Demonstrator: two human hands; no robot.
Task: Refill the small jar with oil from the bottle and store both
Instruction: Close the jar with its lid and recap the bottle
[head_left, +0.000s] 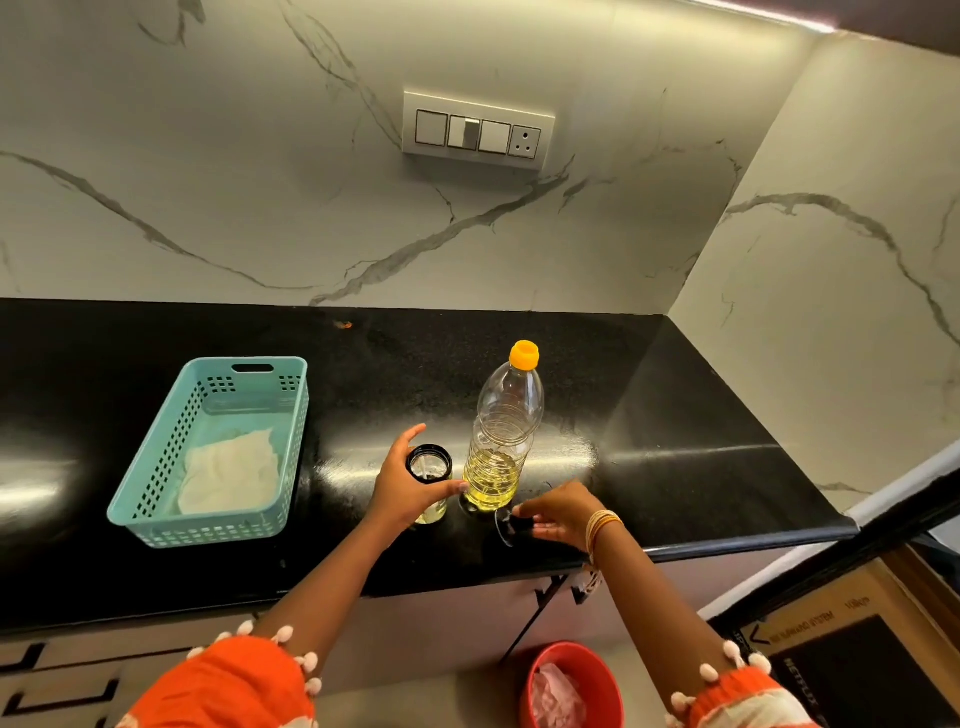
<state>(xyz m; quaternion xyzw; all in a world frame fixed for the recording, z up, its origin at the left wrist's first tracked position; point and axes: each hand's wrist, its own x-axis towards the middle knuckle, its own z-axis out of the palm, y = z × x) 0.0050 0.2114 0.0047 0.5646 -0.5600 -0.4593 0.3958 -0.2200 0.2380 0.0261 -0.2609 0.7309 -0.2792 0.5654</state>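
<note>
Steadying counter (675, 415): I work at its near edge, keeping clear of the drop.
Bottle (501, 431): capped, upright, touching my thumb; uncap it next.
Left hand (402, 480): I wrap the small jar (430, 470), open-mouthed, left of the bottle.
Right hand (563, 512): fingers curled on the jar lid (511, 527); set it flat, near right.

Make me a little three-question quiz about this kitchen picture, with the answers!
1. True or false: the oil bottle has its orange cap on.
2. What lies in the blue basket? A) spoons B) a white cloth C) a lemon
3. Which hand grips the small jar?

Key:
1. True.
2. B, the white cloth.
3. The left hand; the right hand holds the jar's black lid on the black counter.
</note>
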